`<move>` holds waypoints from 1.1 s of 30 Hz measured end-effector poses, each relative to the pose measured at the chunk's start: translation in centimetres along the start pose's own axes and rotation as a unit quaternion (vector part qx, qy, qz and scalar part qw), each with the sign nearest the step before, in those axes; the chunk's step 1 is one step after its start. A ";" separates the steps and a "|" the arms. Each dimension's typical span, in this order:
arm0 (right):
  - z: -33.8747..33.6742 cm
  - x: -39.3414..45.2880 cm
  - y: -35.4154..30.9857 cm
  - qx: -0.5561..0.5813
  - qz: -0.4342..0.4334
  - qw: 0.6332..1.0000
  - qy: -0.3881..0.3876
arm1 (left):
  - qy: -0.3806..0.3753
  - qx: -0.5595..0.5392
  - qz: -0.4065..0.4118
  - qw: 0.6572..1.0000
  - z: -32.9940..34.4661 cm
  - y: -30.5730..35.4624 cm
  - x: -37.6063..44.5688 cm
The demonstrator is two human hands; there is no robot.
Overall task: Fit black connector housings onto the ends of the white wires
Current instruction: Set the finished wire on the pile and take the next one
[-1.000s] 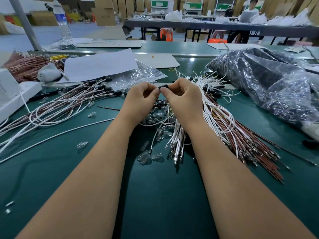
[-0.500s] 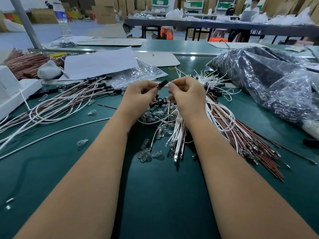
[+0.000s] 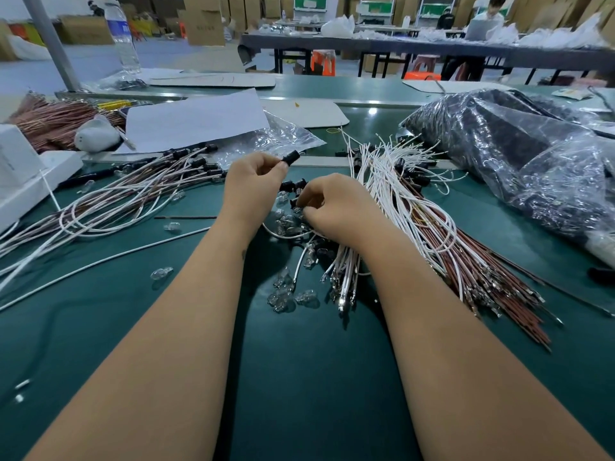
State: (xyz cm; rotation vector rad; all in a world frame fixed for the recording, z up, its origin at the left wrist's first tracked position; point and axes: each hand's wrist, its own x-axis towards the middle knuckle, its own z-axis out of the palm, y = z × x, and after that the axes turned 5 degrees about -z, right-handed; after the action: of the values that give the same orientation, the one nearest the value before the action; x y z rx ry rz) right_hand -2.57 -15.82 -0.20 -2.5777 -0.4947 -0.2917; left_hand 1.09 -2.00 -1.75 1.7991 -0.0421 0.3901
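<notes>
Risk lies with the housing (image 3: 290,158), pinched only at the left hand (image 3: 253,181) fingertips above the bench (image 3: 299,377); a slip would drop it among the clear bulbs (image 3: 283,296). Right hand (image 3: 336,207) curls down over loose housings beside the white wires (image 3: 399,201); whether its grip holds anything is hidden.

Bare green table (image 3: 299,377) lies open nearest the viewer. Wire bundles (image 3: 416,207) crowd right, wire loops (image 3: 109,207) left, plastic bag (image 3: 532,154) far right.
</notes>
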 end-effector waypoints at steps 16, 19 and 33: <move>-0.4 0.1 0.9 0.259 0.068 0.949 0.166 | -0.075 -0.022 -0.015 0.997 0.0 0.2 -0.4; -0.7 0.2 1.5 0.400 0.112 0.887 0.202 | -0.097 -0.024 -0.009 0.995 0.0 0.3 -0.6; -1.0 0.1 1.1 0.639 0.055 0.754 0.140 | -0.191 -0.243 -0.020 0.951 -0.4 0.8 -0.4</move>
State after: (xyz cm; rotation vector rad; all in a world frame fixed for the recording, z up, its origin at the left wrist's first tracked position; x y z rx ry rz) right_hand -2.13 -17.23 0.23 -1.1704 -0.2522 -0.1776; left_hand 0.46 -1.94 -1.00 1.3583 -0.3436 -0.0112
